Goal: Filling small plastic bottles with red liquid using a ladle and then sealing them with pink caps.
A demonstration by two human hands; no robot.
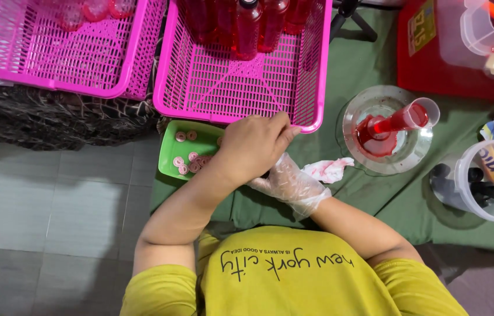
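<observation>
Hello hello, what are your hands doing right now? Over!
Left hand bare, right hand in clear plastic glove, clasped together, grip contents hidden. Green plastic tray of small pink round caps beside them. Stained crumpled tissue nearby.

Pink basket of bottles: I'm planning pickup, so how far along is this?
Done: several filled red bottles stand at the far end of the pink basket. In hand: the bare left hand and gloved right hand close on a small dark thing. Left: most of the basket is unfilled, and black caps wait in the white bucket.

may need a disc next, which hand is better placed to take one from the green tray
Left, probably: the bare left hand lies right beside the green tray of pink discs; the gloved right hand sits farther off.
</observation>
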